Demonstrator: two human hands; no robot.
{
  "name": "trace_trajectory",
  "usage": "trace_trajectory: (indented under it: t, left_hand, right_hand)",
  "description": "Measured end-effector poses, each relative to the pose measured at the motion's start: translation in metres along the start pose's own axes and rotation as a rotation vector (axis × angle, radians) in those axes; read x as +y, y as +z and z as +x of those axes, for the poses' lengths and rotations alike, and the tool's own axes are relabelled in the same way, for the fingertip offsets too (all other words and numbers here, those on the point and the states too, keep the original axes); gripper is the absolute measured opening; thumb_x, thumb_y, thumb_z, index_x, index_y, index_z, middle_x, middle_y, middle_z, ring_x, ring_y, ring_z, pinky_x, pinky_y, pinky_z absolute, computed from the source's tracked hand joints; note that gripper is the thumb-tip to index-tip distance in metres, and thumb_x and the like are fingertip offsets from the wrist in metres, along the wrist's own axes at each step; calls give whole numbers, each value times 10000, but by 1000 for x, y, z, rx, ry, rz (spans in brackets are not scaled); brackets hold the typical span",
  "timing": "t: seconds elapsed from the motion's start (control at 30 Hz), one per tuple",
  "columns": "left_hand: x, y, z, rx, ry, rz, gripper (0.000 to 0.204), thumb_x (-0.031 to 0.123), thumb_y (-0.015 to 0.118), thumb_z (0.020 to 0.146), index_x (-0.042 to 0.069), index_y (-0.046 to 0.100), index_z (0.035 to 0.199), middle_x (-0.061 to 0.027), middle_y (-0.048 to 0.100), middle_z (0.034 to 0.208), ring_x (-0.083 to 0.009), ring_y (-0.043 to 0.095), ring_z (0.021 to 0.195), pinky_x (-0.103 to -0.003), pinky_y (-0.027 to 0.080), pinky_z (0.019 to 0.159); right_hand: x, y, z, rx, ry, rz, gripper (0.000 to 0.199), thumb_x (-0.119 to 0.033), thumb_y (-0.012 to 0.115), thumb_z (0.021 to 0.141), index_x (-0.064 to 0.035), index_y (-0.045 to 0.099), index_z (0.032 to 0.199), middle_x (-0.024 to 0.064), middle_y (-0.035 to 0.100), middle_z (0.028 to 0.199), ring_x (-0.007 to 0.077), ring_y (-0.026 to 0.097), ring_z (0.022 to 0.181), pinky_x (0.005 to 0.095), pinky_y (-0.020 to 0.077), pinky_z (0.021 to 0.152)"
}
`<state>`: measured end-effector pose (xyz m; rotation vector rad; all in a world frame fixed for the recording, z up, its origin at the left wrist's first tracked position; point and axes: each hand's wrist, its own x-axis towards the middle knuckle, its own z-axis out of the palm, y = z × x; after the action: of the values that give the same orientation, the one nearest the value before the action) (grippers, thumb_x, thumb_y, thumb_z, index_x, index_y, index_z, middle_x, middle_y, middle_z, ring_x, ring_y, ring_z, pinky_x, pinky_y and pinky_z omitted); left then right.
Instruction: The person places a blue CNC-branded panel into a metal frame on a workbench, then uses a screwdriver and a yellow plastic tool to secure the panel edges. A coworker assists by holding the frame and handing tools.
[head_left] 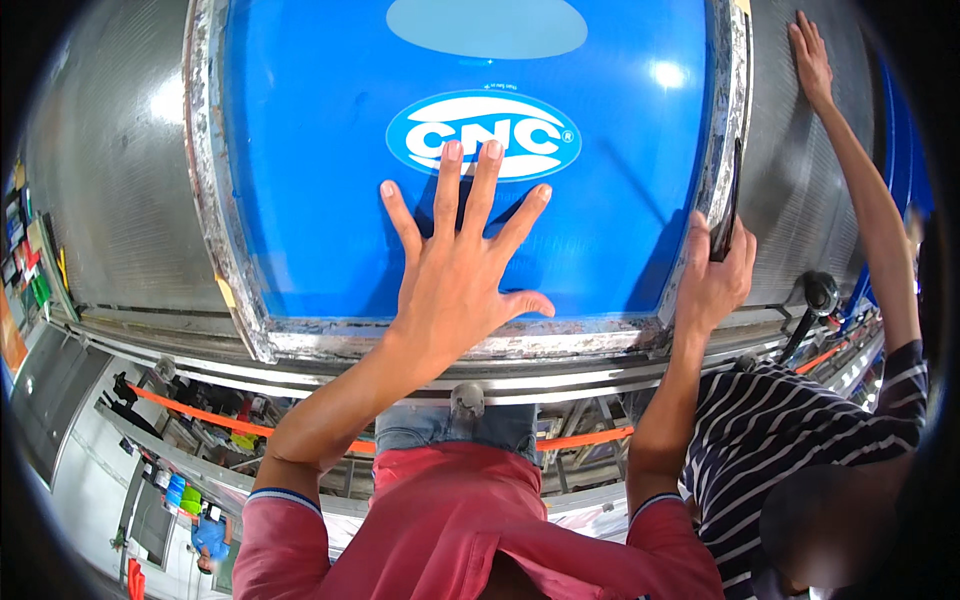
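A blue sheet (310, 190) with a white oval emblem (410, 160) and a pale blue oval above it fills a worn metal-edged frame (205, 180). Across the lower half of the sheet, my left hand (455, 260) is spread wide, palm down, its two middle fingertips over the emblem's lower edge. Whether the palm touches the sheet or hovers just above it, I cannot tell. At the frame's right side, my right hand (715, 280) is closed around a slim dark stick-like tool (735, 195), pointing away from me; its exact kind does not show.
The frame rests on a grey metal table (110, 200). On my right, a co-worker in a striped shirt (770, 430) reaches a hand (812, 65) onto the table. A black-handled lever (820, 295) stands at its near edge. An orange strip (200, 408) runs below.
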<state>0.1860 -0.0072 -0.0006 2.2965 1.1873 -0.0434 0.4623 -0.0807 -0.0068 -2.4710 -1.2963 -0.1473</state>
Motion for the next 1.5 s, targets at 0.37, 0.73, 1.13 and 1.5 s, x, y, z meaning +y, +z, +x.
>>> trace_trajectory:
  t: [0.37,0.73,1.13,1.5]
  left_hand:
    - [3,10,-6,154,106,10,977,693,690,818,88,445,1546,-259,169,1676,-485,82,1556,-858,31,1078]
    - [171,60,54,-208,1259,317,1047,793,741,600,18,605,1291,-129,591,1267,-280,471,1293,-587,385,1004]
    - [226,44,60,-570,1090,525,801,545,888,588,42,665,1170,-149,632,1116,-338,528,1017,-393,366,976]
    - [224,51,61,-574,1076,555,770,549,914,584,27,707,1109,-134,606,1056,-346,506,995,-439,399,932]
  right_hand:
    - [6,-85,-54,-101,508,535,368,-363,494,1109,-50,683,1075,14,602,690,86,523,599,266,415,542]
    - [42,-110,-308,-121,872,741,336,-247,538,1073,-8,667,875,31,581,632,94,515,525,286,394,488]
    - [66,-102,-300,-59,565,374,362,-341,597,1019,-42,683,834,234,669,759,478,650,767,535,522,659]
    - [76,-101,-299,-46,458,259,391,-355,583,1030,-49,683,808,200,664,693,429,672,696,501,548,623]
